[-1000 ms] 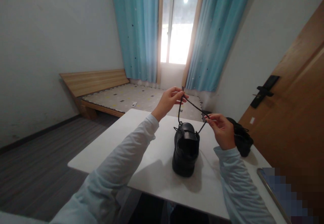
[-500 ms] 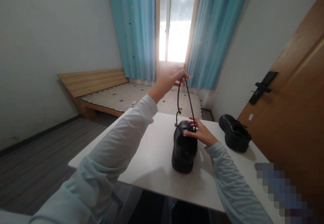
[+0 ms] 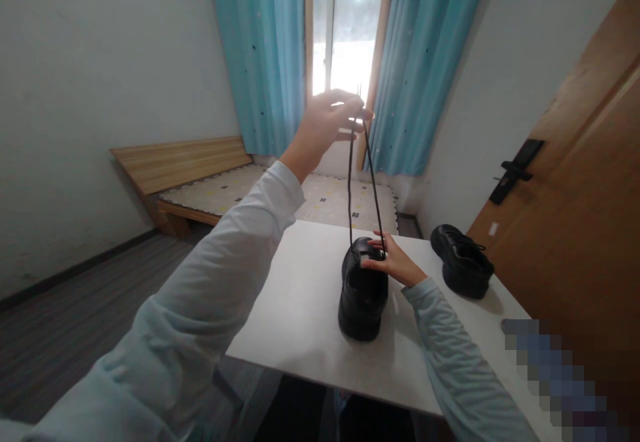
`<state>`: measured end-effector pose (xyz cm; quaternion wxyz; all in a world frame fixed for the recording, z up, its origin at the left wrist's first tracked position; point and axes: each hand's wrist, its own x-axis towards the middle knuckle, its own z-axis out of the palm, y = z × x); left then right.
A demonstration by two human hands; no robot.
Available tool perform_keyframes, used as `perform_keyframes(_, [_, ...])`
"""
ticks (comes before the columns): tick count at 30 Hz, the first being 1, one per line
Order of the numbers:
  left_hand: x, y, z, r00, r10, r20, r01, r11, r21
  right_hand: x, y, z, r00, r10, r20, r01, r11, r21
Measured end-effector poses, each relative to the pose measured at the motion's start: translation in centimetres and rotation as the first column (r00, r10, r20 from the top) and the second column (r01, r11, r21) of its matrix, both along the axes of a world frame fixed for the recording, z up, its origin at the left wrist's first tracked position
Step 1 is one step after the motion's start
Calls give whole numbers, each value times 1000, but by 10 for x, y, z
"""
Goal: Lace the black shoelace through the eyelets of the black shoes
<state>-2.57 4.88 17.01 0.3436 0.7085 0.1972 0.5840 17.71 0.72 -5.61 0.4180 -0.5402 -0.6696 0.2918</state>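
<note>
A black shoe (image 3: 361, 309) stands on the white table with its heel toward me. Raised in front of the window, my left hand (image 3: 325, 122) pinches both strands of a black shoelace (image 3: 373, 179) between the fingertips. The two strands run down, taut and nearly straight, to the front of the shoe. My right hand (image 3: 395, 261) is closed on the shoe's upper at its right side, thumb by the tongue and fingers by the lacing. Some of its fingertips are hidden against the shoe.
A second black shoe (image 3: 463, 262) sits at the table's right side, near a wooden door (image 3: 565, 215). The white table (image 3: 290, 322) ends close in front of me. Behind it are a bed (image 3: 320, 199) and blue curtains (image 3: 273, 62). A blurred patch covers the lower right.
My left hand has risen with the shoelace, and the kinks in its left strand have pulled straight. My right hand and the shoe have stayed in place.
</note>
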Motion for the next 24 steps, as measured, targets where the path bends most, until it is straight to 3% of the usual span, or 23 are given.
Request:
perform_keyframes(11, [38, -16, 31, 984, -69, -163, 77, 996, 39, 0, -3, 2, 998, 40, -56, -43, 998, -52])
perform_keyframes(19, [42, -18, 26, 985, -57, -165, 71, 994, 78, -1, -4, 5, 996, 56, -72, -61, 996, -66])
perform_keyframes(24, [32, -3, 18, 984, -3, -177, 11, 999, 42, 3, -1, 2, 989, 59, -134, -68, 995, -70])
